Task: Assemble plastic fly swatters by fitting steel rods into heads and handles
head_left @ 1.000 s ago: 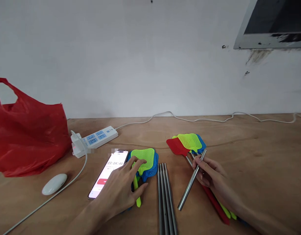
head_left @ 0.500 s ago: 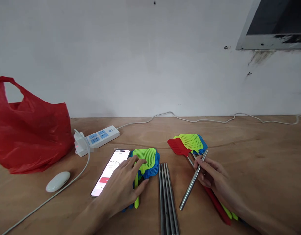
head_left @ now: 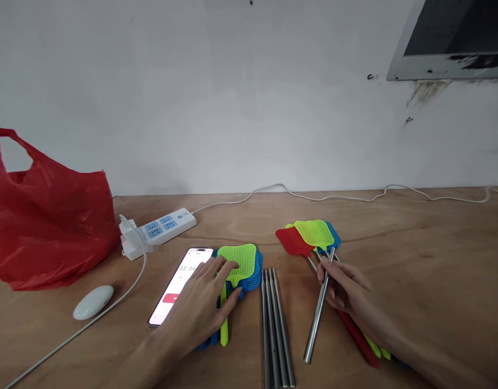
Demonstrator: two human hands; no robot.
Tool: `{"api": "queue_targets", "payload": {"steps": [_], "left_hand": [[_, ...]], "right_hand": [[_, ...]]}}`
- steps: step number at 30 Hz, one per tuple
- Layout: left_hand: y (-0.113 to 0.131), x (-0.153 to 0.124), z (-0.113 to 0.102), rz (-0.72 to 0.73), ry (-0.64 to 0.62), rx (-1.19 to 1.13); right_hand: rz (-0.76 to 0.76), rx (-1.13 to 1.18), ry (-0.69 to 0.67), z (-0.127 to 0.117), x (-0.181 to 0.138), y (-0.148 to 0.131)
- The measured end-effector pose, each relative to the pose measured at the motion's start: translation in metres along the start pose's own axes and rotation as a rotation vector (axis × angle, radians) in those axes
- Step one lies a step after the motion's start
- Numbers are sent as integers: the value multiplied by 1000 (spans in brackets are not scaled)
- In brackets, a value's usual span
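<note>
My right hand (head_left: 348, 286) pinches a shiny metal tube (head_left: 320, 313) near its upper end; the tube slants down toward me. Beneath that hand lies a fanned pile of fly swatters with red (head_left: 293, 241), yellow-green (head_left: 314, 234) and blue heads. My left hand (head_left: 210, 294) rests with fingers spread over a second pile, where a yellow-green fly swatter (head_left: 241, 259) lies on top of a blue one (head_left: 255, 278). Between the two piles, several metal tubes (head_left: 275, 329) lie side by side, pointing away from me. Part of each pile is hidden under my hands.
A phone (head_left: 180, 286) showing a timer lies left of my left hand. Farther left are a white power strip (head_left: 162, 232) with a cable, a white mouse-shaped object (head_left: 93, 302) and a red plastic bag (head_left: 54, 227). A thin cord (head_left: 325, 199) runs along the wall.
The tube in my right hand has swung to a steeper angle, its lower end shifting right and nearer to me. My left hand stays over its pile. The view has shifted slightly.
</note>
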State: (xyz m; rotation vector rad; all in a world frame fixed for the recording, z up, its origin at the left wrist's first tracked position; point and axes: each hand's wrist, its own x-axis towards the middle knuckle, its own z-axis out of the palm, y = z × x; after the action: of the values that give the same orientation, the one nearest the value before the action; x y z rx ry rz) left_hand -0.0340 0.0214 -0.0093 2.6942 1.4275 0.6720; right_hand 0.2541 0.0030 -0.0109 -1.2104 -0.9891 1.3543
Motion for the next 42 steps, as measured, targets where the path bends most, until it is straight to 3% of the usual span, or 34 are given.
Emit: {"api": "queue_targets", "payload": {"steps": [13,18,23,36,42], "left_hand": [[18,2,-12,162,-221,-112],[22,2,-13,193,-305,-118],[22,-1,-9,227,-311,-144],[23,-3,-5,226,-342,-151],[24,-2,-5,235,-355,-172]], "right_hand": [[-27,-314,-176,1,0,7],[-127,-406,-243,-5,0,16],[-220,-500,-317,-6,2,20],[-318,-755,-286,-6,0,20],[-491,-907,-201,-8,1,14]]}}
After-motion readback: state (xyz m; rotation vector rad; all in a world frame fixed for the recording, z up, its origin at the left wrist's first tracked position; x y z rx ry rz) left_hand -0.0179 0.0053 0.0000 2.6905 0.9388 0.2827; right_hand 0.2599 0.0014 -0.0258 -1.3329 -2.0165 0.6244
